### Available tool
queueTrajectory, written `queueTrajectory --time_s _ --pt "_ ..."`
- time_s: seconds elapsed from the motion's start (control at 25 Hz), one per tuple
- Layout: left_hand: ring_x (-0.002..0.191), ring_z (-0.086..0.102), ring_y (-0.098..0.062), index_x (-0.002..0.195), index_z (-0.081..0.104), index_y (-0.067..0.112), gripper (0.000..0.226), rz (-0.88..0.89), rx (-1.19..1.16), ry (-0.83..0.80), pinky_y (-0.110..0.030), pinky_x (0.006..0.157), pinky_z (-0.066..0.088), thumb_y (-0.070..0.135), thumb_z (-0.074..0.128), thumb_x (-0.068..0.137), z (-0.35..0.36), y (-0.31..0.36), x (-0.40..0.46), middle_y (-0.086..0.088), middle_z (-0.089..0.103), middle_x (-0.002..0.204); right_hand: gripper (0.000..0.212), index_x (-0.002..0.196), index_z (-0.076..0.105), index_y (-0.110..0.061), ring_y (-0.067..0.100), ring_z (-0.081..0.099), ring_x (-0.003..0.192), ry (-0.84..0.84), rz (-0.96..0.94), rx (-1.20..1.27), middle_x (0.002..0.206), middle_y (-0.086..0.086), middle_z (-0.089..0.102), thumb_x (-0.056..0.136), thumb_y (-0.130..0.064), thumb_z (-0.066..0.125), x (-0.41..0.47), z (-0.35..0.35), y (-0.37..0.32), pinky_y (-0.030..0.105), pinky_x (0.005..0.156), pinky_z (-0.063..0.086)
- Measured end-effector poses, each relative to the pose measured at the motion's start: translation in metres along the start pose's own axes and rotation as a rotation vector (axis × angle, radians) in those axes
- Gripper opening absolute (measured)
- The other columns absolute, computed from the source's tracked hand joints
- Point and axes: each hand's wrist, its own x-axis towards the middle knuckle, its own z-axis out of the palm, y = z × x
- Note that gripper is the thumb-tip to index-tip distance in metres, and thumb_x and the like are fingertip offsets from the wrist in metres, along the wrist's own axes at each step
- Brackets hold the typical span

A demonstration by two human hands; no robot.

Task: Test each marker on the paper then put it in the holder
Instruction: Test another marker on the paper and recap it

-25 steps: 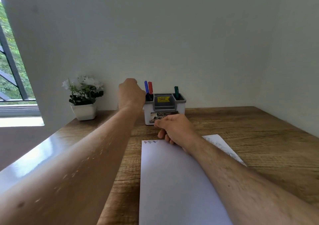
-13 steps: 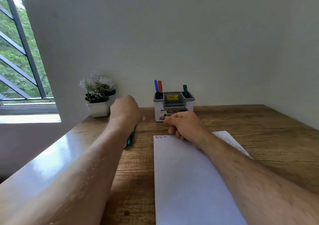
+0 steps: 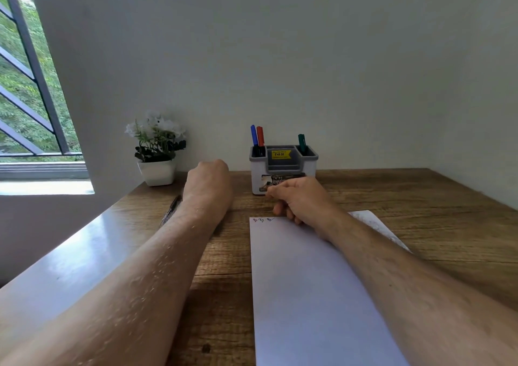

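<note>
Nearest us, the paper [image 3: 314, 295] lies on the bench [image 3: 420, 197], with 3 small test squiggles [image 3: 263, 220] at its top left corner. The right hand [image 3: 301, 200] rests on that top edge, fingers curled under, thumb to forefinger — whether it pinches anything, I cannot tell. Left of the sheet, the left hand [image 3: 208, 182] sits knuckles-up over the wood, fingers curled out of sight; what they are doing, I cannot tell either. A dark pen [image 3: 170, 210] peeks out beside that wrist, flat on the bench. Further back, the holder [image 3: 283, 170] stands against the wall — blue [image 3: 253, 135] and red [image 3: 260, 136] markers in its left slot, green [image 3: 301, 142] in the right. A potted plant [image 3: 157, 152] sits off left.

3 marks, 3 markers stowed: looks like the fetch step for the pen. Next move calls for lifting it, uncapping, then scribbling beside the last mark.
</note>
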Motion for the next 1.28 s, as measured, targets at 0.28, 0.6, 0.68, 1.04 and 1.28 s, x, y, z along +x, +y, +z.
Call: queueTrajectory --time_s 0.28,0.6,0.68,1.04,1.28 --pt "0.086 0.065 -0.028 0.098 0.068 0.013 0.018 -0.041 -0.109 -0.052 -0.035 0.067 0.052 0.019 0.075 0.082 0.013 0.004 0.007 -0.011 0.067 0.094 0.019 0.095 0.073 -0.019 0.007 0.050 0.049 -0.010 -0.001 0.008 0.072 0.001 0.070 0.097 -0.032 0.060 0.001 0.000 0.001 0.022 0.047 0.041" --pt "0.083 0.061 -0.024 0.100 0.066 0.015 0.019 -0.037 -0.100 -0.098 -0.033 0.065 0.047 0.021 0.074 0.084 0.016 0.003 0.008 -0.009 0.067 0.097 0.021 0.092 0.074 -0.017 0.006 0.049 0.046 -0.005 0.002 0.020 0.067 -0.002 0.068 0.096 -0.032 0.061 0.002 0.000 0.002 0.022 0.046 0.041" --pt "0.082 0.059 -0.023 0.104 0.066 0.014 0.020 -0.036 -0.097 -0.102 -0.033 0.066 0.047 0.019 0.072 0.086 0.016 0.006 0.006 -0.010 0.067 0.100 0.022 0.093 0.074 -0.016 0.007 0.050 0.047 -0.003 0.003 0.015 0.068 -0.001 0.069 0.096 -0.033 0.060 0.002 0.001 0.001 0.022 0.047 0.042" --pt "0.079 0.057 -0.022 0.104 0.064 0.010 0.021 -0.104 -0.278 -0.057 -0.032 0.063 0.047 0.020 0.069 0.087 0.003 0.014 -0.003 -0.007 0.060 0.091 0.020 0.092 0.074 -0.018 0.006 0.049 0.045 0.004 -0.002 0.020 0.066 -0.002 0.068 0.096 -0.032 0.061 0.003 0.001 0.004 0.021 0.047 0.042" --pt "0.075 0.064 -0.009 0.126 0.060 0.020 0.045 -0.066 -0.823 0.033 -0.018 0.056 0.044 0.021 0.070 0.082 -0.011 0.020 -0.008 -0.001 0.069 0.097 0.021 0.093 0.075 -0.018 0.009 0.052 0.049 0.016 -0.003 0.031 0.071 0.000 0.071 0.097 -0.032 0.059 0.004 0.002 0.003 0.023 0.049 0.043"
